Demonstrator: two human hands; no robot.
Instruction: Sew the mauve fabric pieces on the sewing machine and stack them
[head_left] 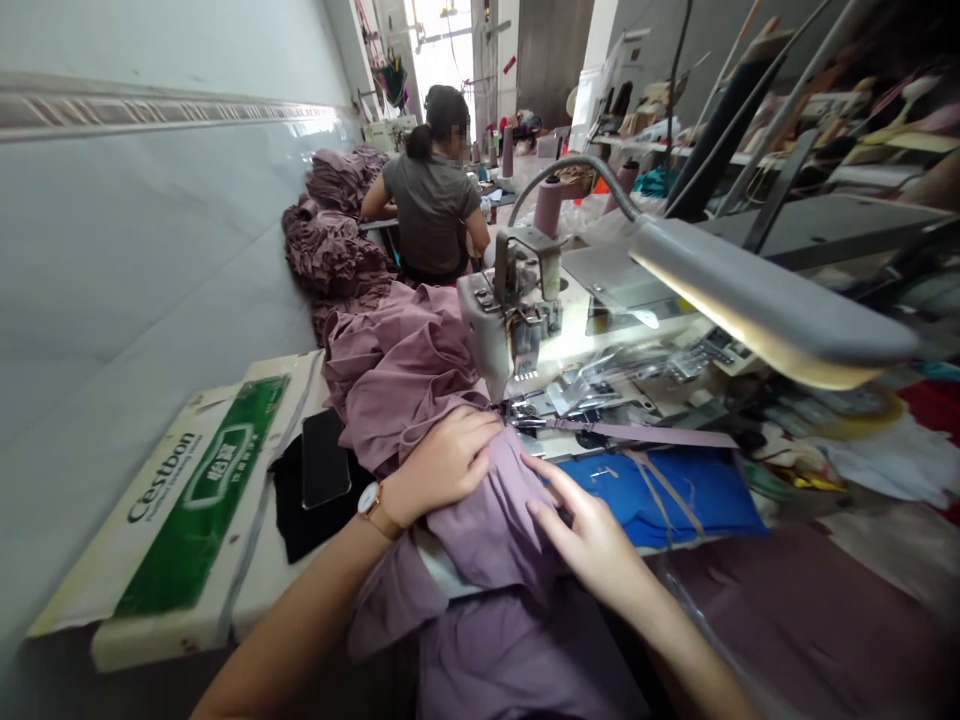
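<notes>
Mauve fabric (487, 530), seemingly feeding under the sewing machine (487, 320). Your left hand (450, 462) and right hand (592, 540) lie flat on it, gripping nothing. Next move calls for even guiding.

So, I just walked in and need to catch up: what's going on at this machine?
A person sits at a sewing machine with both hands on mauve fabric. The left hand, wearing a watch, presses the cloth just before the needle area. The right hand lies open beside it, next to a blue cloth. A thin mauve strip runs rightward from the machine. A lamp lights the bed. Further along, another person sits facing away, beside fabric piles.
</notes>
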